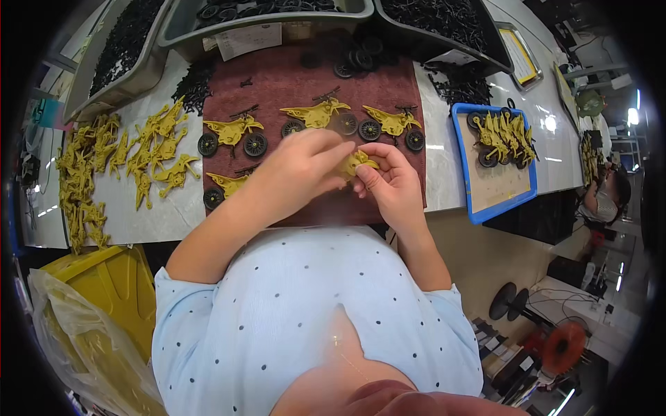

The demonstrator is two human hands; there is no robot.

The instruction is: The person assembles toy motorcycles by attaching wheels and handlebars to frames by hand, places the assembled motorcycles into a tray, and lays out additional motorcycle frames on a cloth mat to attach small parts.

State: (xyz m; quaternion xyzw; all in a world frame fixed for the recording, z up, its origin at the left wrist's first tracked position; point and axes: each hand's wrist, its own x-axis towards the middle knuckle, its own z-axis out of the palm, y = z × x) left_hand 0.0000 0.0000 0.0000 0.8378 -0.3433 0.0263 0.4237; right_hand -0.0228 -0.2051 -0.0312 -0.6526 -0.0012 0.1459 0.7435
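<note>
Pinched between the fingertips of both hands, a small mustard-yellow plastic toy motorcycle body (pixel 359 163) is held just above the near edge of a dark maroon cloth mat (pixel 277 80). The left hand (pixel 300 168) is closed over the piece's left end, and the right hand (pixel 389 179) is clamped on its right end with thumb and forefinger. The piece's long axis runs roughly left to right, tilted slightly, with a pointed tip showing toward the right; which end is the front cannot be told, since much of it is covered by the fingers.

On the mat, three assembled yellow toy motorcycles with black wheels (pixel 316 116) are stood in a row beyond the hands, their long axes also left to right, and a fourth (pixel 225 187) is partly hidden under the left forearm. Loose yellow bodies without wheels (pixel 149 156) are heaped on the pale worktop (pixel 444 180) to the left. A blue-rimmed tray (pixel 475 208) with finished motorcycles is set to the right, well apart from the hands. Grey bins of black parts (pixel 132 41) are lined along the far edge. A yellow crate with a clear plastic bag (pixel 111 284) is seen below the worktop at the left, and another person (pixel 610 194) is seated at the far right.
</note>
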